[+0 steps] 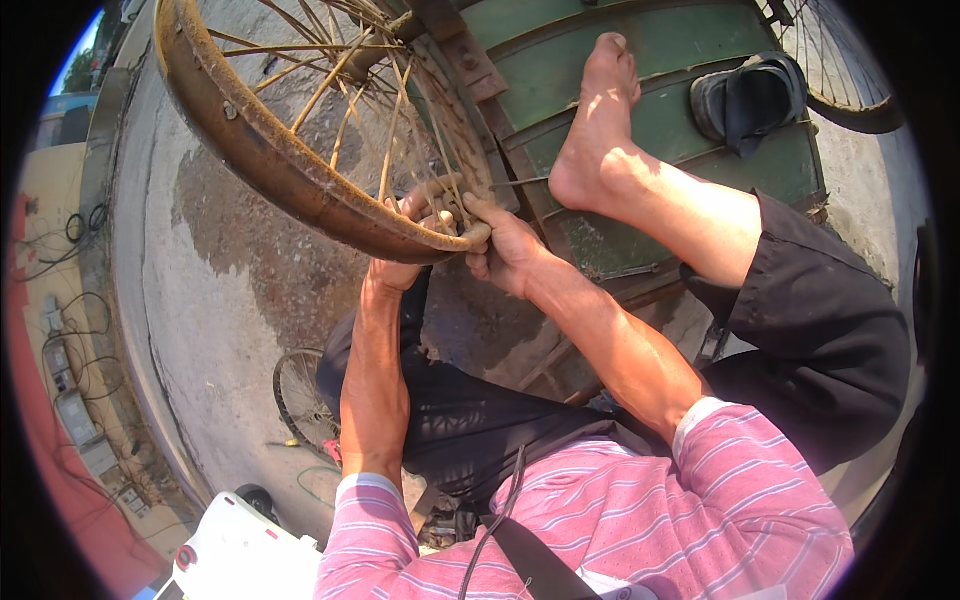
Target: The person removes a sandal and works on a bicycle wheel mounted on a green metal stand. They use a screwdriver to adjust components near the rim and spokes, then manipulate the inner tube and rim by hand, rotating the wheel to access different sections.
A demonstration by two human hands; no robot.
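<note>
A rusty spoked wheel without a tyre stands tilted in front of me, its brown rim (290, 180) curving down to my hands. My left hand (412, 203) is closed around the lower rim, its fingers reaching inside among the spokes (388, 150). Right beside it, my right hand (512, 245) grips the rim's nearest part, thumb on top and fingers curled below. Whatever small part the fingertips may pinch is hidden. The wheel's hub (365, 62) sits by the rusty frame of a green metal cart bed (680, 110).
My bare foot (605, 130) rests on the green bed, near a dark sandal (750, 100). Another spoked wheel (860, 110) is at the far right. A smaller wheel (305, 400) lies on the concrete at left, close to a white object (250, 555). Cables and power strips (80, 430) line the left side.
</note>
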